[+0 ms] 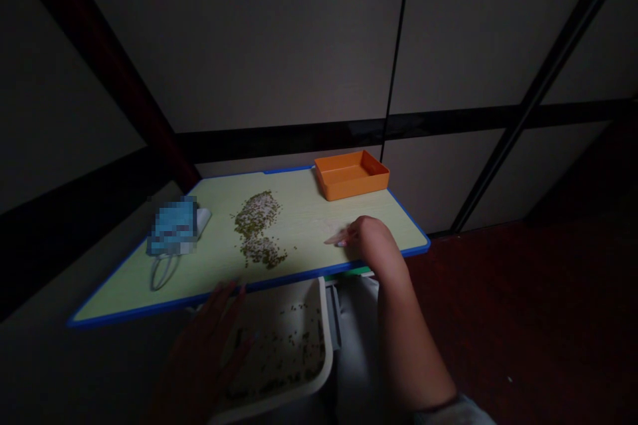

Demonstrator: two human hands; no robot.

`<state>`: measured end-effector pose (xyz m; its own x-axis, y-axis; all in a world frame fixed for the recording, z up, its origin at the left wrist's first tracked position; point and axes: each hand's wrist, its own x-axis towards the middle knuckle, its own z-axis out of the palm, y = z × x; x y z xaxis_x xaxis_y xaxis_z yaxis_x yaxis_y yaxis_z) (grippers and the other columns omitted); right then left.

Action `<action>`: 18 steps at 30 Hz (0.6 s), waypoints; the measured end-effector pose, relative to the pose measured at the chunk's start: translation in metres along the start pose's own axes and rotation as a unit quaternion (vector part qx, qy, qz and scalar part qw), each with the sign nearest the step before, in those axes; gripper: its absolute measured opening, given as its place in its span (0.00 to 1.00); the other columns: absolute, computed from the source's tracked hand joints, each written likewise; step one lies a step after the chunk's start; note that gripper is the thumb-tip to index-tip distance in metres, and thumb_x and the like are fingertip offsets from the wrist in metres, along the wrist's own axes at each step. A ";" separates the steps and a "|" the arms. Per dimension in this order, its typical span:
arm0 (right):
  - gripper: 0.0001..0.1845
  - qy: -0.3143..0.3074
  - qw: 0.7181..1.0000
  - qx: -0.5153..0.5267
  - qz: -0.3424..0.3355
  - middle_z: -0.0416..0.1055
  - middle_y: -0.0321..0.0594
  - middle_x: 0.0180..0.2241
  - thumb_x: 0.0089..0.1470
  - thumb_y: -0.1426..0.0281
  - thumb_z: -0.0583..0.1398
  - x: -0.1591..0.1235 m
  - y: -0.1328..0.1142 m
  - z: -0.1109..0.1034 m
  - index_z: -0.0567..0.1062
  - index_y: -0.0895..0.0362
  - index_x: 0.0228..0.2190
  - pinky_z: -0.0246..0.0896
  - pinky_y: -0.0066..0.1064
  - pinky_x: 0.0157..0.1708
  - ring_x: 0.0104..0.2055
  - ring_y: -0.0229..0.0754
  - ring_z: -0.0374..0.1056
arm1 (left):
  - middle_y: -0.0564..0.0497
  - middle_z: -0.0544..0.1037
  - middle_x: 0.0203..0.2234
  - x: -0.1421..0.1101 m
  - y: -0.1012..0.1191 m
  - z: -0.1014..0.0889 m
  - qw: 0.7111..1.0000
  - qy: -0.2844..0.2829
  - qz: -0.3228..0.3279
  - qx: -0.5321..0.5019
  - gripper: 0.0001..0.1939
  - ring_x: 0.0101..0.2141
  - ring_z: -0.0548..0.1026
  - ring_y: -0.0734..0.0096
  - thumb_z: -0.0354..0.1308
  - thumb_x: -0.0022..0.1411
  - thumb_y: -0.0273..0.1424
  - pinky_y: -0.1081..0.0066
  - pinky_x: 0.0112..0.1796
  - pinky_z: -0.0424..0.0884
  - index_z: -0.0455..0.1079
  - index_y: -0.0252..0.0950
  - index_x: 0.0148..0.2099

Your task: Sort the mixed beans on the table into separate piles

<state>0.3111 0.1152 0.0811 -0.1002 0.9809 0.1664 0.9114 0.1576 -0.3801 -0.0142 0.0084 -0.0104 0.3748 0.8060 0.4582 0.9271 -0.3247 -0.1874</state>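
Observation:
My right hand rests low over the right part of the pale board, wrist bent. One finger is stretched out along the surface toward the left, the others partly hidden; I see nothing in the hand. My left hand, dark and partly in shadow, reaches over the left side of a white bin with its fingers apart. Small dark grains lie scattered over the bin's floor. On the board, a mixed heap of green and whitish grains spreads toward the front edge, left of my right hand.
An orange open tray stands at the board's back right. To the left lie a blurred blue package and a looped pale cord. The blue board edge overhangs the bin. Panelled doors rise behind.

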 end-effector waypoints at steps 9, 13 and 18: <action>0.12 0.006 1.000 -0.016 -0.012 0.77 0.50 0.36 0.52 0.65 0.62 0.012 -0.009 0.007 0.80 0.60 0.34 0.58 0.29 0.36 0.37 0.44 0.71 | 0.43 0.58 0.63 -0.001 0.001 0.002 1.000 0.004 0.003 0.004 0.39 0.61 0.60 0.55 0.49 0.59 0.46 0.58 0.52 0.66 0.42 0.41 0.67; 0.12 0.013 0.999 -0.029 -0.010 0.76 0.51 0.36 0.52 0.65 0.61 0.020 -0.013 0.011 0.80 0.61 0.35 0.57 0.29 0.37 0.38 0.44 0.71 | 0.44 0.58 0.64 -0.001 0.000 0.001 1.000 -0.003 0.000 0.005 0.39 0.61 0.60 0.55 0.49 0.58 0.47 0.58 0.52 0.66 0.42 0.41 0.67; 0.12 0.011 1.000 -0.014 -0.021 0.76 0.51 0.36 0.54 0.65 0.60 0.027 -0.017 0.014 0.80 0.61 0.33 0.57 0.29 0.36 0.37 0.42 0.71 | 0.44 0.59 0.63 0.000 0.002 -0.002 1.000 0.002 -0.003 0.002 0.37 0.61 0.60 0.55 0.47 0.59 0.47 0.59 0.52 0.66 0.44 0.41 0.67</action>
<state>0.2870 0.1409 0.0794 -0.1303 0.9709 0.2010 0.9176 0.1949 -0.3465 -0.0122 0.0065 -0.0097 0.3687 0.8057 0.4636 0.9295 -0.3174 -0.1877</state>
